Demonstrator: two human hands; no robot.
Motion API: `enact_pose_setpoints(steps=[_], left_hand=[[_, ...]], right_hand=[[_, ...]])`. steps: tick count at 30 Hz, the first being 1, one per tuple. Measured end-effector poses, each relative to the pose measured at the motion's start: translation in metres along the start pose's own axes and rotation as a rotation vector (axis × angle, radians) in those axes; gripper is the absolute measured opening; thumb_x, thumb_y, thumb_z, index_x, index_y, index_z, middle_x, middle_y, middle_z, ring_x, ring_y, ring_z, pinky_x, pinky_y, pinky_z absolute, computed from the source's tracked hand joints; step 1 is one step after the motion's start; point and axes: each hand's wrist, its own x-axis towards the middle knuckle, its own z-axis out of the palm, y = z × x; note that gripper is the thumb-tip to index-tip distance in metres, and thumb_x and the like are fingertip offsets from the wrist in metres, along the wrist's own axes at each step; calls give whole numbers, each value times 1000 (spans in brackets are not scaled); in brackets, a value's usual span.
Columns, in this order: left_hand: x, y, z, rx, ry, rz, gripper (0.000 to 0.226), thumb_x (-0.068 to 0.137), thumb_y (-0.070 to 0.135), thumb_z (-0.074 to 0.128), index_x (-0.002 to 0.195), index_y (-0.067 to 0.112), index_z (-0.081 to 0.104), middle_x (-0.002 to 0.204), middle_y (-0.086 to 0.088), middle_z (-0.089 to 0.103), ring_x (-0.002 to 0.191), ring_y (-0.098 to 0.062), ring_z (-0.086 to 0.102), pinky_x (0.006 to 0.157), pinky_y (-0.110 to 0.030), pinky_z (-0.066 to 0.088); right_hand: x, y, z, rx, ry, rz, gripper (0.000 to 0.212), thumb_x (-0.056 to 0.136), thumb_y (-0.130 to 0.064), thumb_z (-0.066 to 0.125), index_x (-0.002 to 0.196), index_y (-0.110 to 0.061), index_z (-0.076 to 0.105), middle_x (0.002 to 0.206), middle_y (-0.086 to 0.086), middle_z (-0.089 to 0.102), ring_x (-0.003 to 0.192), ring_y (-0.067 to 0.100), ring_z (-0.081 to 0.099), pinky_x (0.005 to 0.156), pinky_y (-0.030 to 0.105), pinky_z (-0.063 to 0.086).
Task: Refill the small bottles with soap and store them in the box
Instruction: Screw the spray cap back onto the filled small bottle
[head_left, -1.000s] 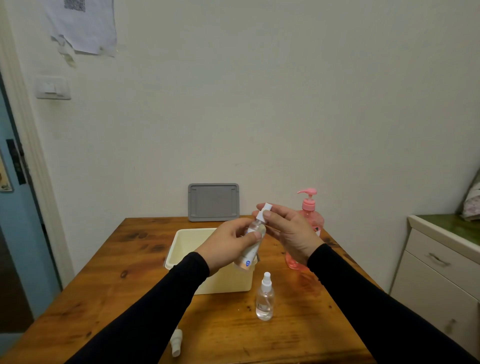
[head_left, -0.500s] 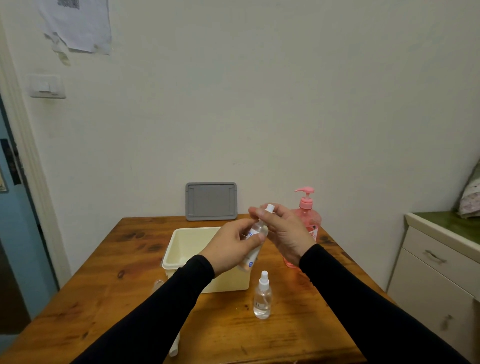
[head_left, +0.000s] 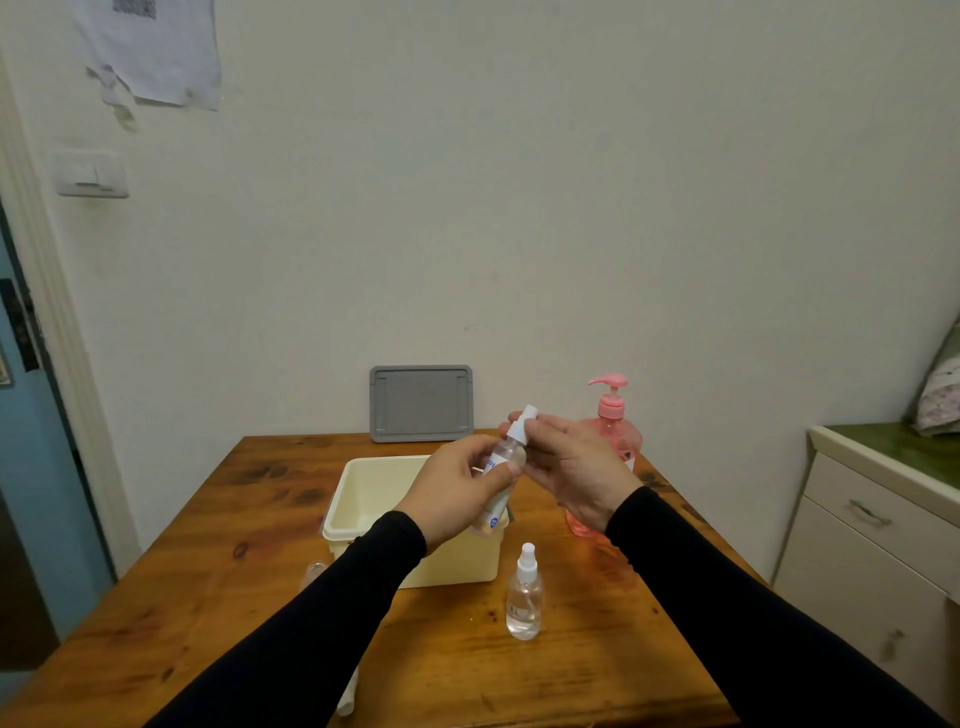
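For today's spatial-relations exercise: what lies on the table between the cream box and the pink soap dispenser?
In the head view, no object rests there; bare table separates the cream box from the pink soap dispenser.

Glossy wooden table (head_left: 208, 597), clear-plastic bottle (head_left: 524, 597)

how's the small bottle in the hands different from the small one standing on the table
The held bottle is tilted, gripped round its body by the left hand with the right hand at its white top; the standing bottle is upright on the table, touched by neither hand. The held bottle shows a blue and white label; the standing bottle looks almost plain. Both are small, clear, with white spray tops.
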Motion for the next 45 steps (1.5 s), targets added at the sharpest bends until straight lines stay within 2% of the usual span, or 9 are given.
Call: enact_pose_setpoints(steps=[4,10,15,23,27,31,33,38,45], left_hand=[[0,-1,1,36,7,27,32,91,33,60,122,27,59,108,6,65,95,-10,63,80,-28,57],[-1,-7,6,63,-28,42,27,90,35,62,117,31,60,107,9,67,95,-8,63,86,-30,56],[0,-6,7,43,-9,48,23,89,34,63,112,33,61,104,10,68,95,-8,64,87,-32,56],[3,-7,-1,53,44,6,31,90,36,62,120,28,58,108,6,64,96,-10,62,83,-33,57],[4,-6,-2,68,40,-3,28,89,37,62,116,30,58,107,7,63,92,-10,62,73,-27,58],[2,-6,3,68,4,17,29,90,37,62,117,28,61,107,6,66,92,-9,64,78,-29,58],[1,-6,8,84,-31,34,31,90,38,62,118,27,61,107,7,66,94,-9,64,83,-30,57],[1,-2,12,59,-45,33,31,89,39,61,118,29,61,107,9,67,95,-9,64,82,-28,57],[-1,2,0,-38,-60,-6,25,92,30,60,117,27,61,106,6,68,93,-9,65,69,-18,53]], right_hand=[[-1,3,0,-110,29,-44,21,92,-16,59,106,-2,65,98,15,70,94,25,68,84,32,56],[1,11,3,-91,108,-12,40,84,-19,71,115,1,56,94,11,67,84,21,69,71,30,55],[2,9,8,2,70,-15,23,88,-12,65,109,-3,64,95,11,68,87,21,66,79,34,55],[4,9,5,66,60,10,27,96,-14,53,113,5,62,106,20,68,104,30,65,96,39,51],[3,10,-1,-135,66,-45,28,92,-12,60,117,2,61,107,18,69,98,25,68,87,31,55],[3,12,-2,-162,152,-45,35,82,-17,73,112,-5,58,98,11,69,90,23,69,81,32,56],[3,13,0,-165,121,-28,37,84,-18,71,116,-7,58,102,11,68,92,23,69,79,32,56],[6,12,7,-69,55,-1,39,88,-21,66,123,-9,56,116,12,68,109,28,64,97,44,50],[1,7,0,58,-35,49,29,99,-11,43,125,-2,53,117,12,68,113,27,62,96,39,49]])
